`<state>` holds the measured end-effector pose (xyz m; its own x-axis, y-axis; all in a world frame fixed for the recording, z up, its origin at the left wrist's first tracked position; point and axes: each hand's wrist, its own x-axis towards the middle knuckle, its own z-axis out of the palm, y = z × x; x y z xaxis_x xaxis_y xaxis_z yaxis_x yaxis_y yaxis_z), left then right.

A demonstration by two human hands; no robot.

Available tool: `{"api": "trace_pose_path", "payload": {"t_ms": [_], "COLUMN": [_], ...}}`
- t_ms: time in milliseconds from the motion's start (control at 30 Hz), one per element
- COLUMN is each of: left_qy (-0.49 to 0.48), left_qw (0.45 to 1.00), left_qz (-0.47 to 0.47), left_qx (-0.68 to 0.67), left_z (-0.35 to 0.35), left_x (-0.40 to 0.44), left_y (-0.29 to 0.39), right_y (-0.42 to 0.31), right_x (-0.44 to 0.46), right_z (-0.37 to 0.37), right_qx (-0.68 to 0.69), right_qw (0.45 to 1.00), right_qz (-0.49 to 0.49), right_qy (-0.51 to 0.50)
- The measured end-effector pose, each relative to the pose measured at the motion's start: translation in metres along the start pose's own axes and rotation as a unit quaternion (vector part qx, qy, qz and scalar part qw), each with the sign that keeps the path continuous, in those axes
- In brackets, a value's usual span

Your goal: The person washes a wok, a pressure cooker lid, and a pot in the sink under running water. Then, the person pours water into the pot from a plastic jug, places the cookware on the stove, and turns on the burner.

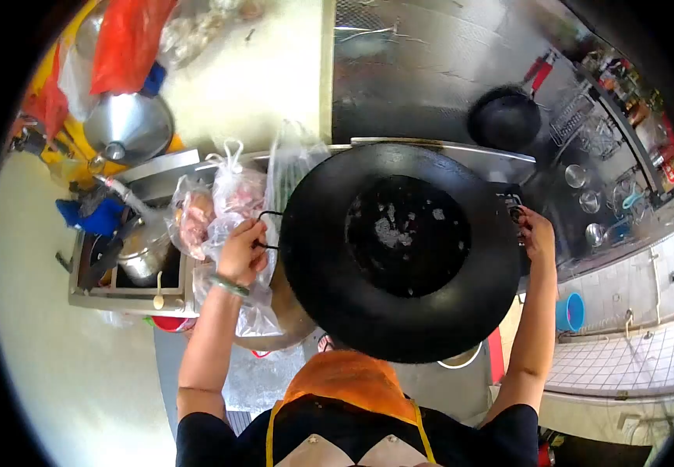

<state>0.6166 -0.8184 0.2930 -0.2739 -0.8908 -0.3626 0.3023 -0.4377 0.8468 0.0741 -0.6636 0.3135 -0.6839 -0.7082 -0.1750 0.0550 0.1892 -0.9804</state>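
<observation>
Head view: wok (399, 319) looks heavy, stiff, slick; best held by its loop (272, 212). Left hand (244, 249) fingers grasp that; right hand (535, 233) fingers' grip unclear.

We get bright, hazy light; soft glare on steel panel (423, 78); wok (321, 257) deep dark; picture edges bowed, blurry, corners black.
</observation>
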Motion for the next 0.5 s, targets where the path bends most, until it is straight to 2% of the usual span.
{"api": "trace_pose_path", "payload": {"t_ms": [67, 100, 267, 367, 500], "left_qy": [0.004, 0.001, 0.011, 0.051, 0.094], "left_qw": [1.0, 1.0, 0.997, 0.995, 0.99], "left_qz": [-0.004, -0.014, 0.009, 0.023, 0.029], "left_qx": [0.018, 0.021, 0.08, 0.084, 0.102], "left_z": [0.027, 0.037, 0.069, 0.087, 0.105], "left_x": [0.022, 0.031, 0.075, 0.089, 0.095], "left_y": [-0.004, -0.008, -0.048, -0.075, -0.108], "right_y": [0.005, 0.018, 0.055, 0.068, 0.068], "right_x": [0.029, 0.049, 0.118, 0.165, 0.201], "right_z": [-0.01, -0.024, -0.044, -0.042, -0.032], "right_qx": [-0.04, 0.007, 0.03, 0.005, -0.021], "right_qw": [0.998, 1.0, 0.998, 0.998, 0.995], "right_qz": [0.025, 0.03, 0.056, 0.065, 0.078], "right_qy": [0.041, -0.001, -0.021, -0.016, -0.065]}}
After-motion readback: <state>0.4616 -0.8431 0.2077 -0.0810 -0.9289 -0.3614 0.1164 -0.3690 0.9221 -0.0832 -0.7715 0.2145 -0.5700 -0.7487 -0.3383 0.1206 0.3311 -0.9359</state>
